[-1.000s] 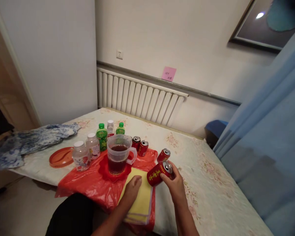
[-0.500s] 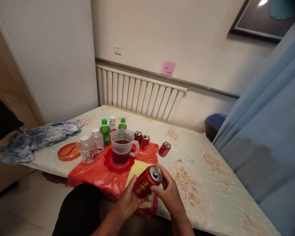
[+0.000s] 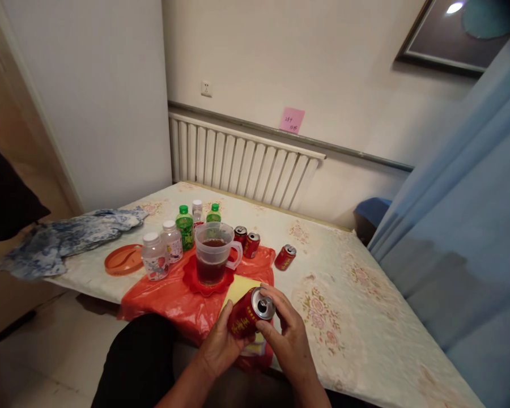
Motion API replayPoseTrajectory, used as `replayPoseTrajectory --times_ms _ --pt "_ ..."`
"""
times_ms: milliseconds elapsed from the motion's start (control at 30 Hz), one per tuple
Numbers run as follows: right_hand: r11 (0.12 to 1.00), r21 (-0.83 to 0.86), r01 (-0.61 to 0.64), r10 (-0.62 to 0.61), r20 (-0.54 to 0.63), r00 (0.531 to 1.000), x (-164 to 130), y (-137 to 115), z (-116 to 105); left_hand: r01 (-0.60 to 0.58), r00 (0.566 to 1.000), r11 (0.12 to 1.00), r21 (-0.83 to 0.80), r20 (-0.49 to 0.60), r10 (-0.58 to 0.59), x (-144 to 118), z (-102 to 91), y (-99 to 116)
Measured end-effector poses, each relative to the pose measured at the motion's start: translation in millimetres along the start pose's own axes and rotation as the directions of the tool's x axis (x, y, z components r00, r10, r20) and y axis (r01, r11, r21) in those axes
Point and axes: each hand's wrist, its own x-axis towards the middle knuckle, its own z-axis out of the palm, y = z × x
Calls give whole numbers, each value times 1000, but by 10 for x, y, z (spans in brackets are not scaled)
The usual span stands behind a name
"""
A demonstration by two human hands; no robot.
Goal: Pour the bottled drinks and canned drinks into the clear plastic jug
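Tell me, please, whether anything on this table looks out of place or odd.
One red can lies on its side on the table, apart from the two upright cans behind the pitcher. An orange lid lies loose. No spill shows.

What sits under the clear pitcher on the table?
The clear pitcher of dark liquid stands on a red scalloped mat, which lies on a red plastic sheet. The mat's middle is hidden beneath it.

A lived-in home room: a white radiator [image 3: 244, 164] under a wall socket [image 3: 206, 88], a framed picture [image 3: 459, 34], blue curtain [image 3: 471, 238], and floral-clothed counter [image 3: 357, 317].
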Motion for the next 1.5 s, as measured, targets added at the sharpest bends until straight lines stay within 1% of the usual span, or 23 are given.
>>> replayPoseTrajectory --times_ms 200,500,667,800,867,1000,1167,1500 --pt "1000 -21 10 -11 -27 1000 -33 26 27 -8 1000 1000 -6 1 8 -15 22 -5" --pt "1000 -22 -21 21 1 1000 -58 26 15 6 999 999 -47 -48 -8 -36 115 -16" --pt "1000 -20 -7 7 0 1000 -69 11 29 8 1000 998 -60 14 -7 -37 98 -23" --pt "998 -47 33 -33 -8 999 -78 -29 50 14 997 998 -59 74 -10 -25 61 -29" --pt "996 -66 60 -61 -3 998 -87 -51 58 11 996 998 -62 85 -6 -12 42 -36" --pt "990 -107 87 -84 31 996 -108 -88 82 7 998 999 -53 67 -3 27 -22 -58" --pt "987 -129 101 -96 42 994 -124 -96 123 24 998 998 -64 61 -20 52 -96 -72" --pt "986 -135 95 -88 53 995 -170 -2 185 32 999 999 -43 -9 -32 19 -4 -73"
